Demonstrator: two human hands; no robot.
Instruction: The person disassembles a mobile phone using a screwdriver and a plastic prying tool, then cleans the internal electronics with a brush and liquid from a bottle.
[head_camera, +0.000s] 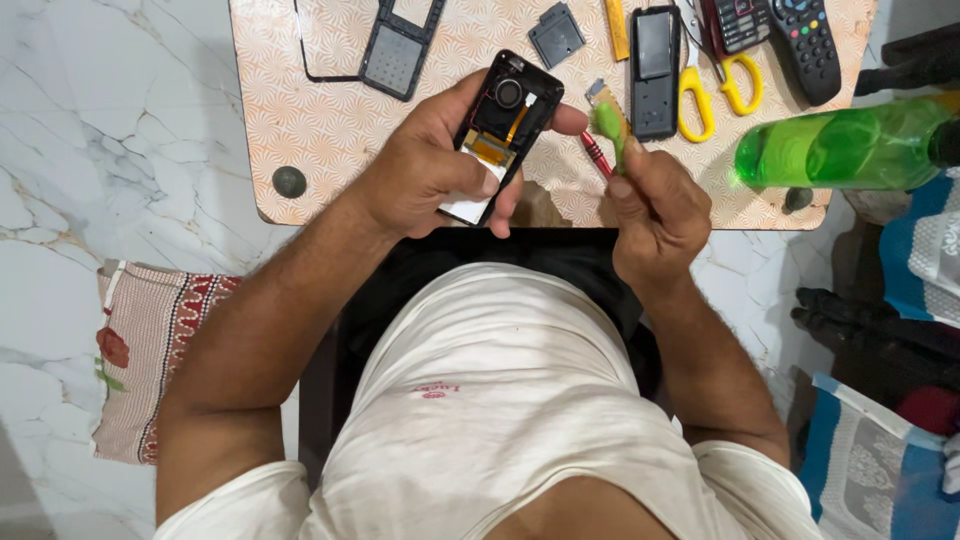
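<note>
Over the near edge of the small patterned table (300, 120), the left hand (425, 165) grips an opened phone (503, 130), fingers closed around its sides and thumb pressed across the lower part. The back cover is off, so the round camera part, an orange flex strip and a bare white patch near the bottom lie exposed. The right hand (655, 210) is closed around a green brush (610, 125), whose head stands just beside the phone's right edge; whether it touches the phone is hard to tell. A red tool (597, 155) lies on the table just behind the brush.

Judging by the layout, disassembly is largely done: a keypad frame (398, 50), a small dark square part (556, 35) and another black phone body (655, 70) lie apart on the table. Yellow-handled scissors (715, 75) and a remote (808, 45) rest farther right, with a green bottle (845, 145) at the table's corner. Nothing has yet been refitted to the phone.
</note>
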